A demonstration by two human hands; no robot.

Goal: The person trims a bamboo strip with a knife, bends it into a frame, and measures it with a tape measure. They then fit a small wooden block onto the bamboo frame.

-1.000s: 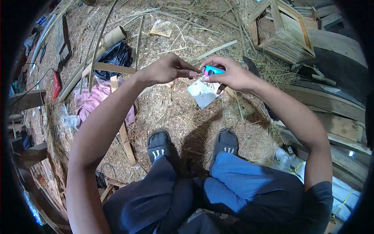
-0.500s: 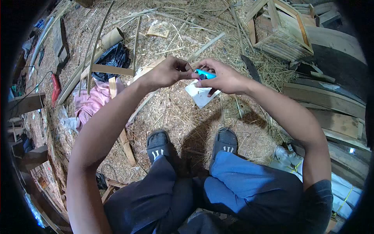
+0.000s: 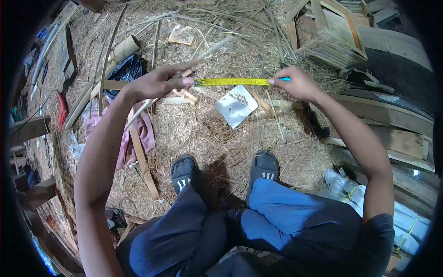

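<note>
A yellow tape measure blade (image 3: 233,82) stretches straight between my two hands, above the ground. Closed around its bright blue case (image 3: 285,79) is my right hand (image 3: 295,84), which hides most of it. The blade's metal end lies right at the thumb tip of my left hand (image 3: 161,83), whose fingers are stretched out and apart, the index pointing up and to the right. Below the blade a white square sheet (image 3: 236,110) with bits of debris on it lies on the straw-covered ground.
Wood strips and offcuts (image 3: 181,36) litter the floor. On the left lie a pink cloth (image 3: 138,138), a black plastic bag (image 3: 127,69) and a red tool (image 3: 62,108). A wooden frame (image 3: 332,41) stands at upper right, above stacked boards (image 3: 387,131). My sandals (image 3: 184,171) are below.
My hands have moved apart, left hand leftward and right hand rightward. The yellow blade now extends out of the blue case, and the white sheet shows fully.
</note>
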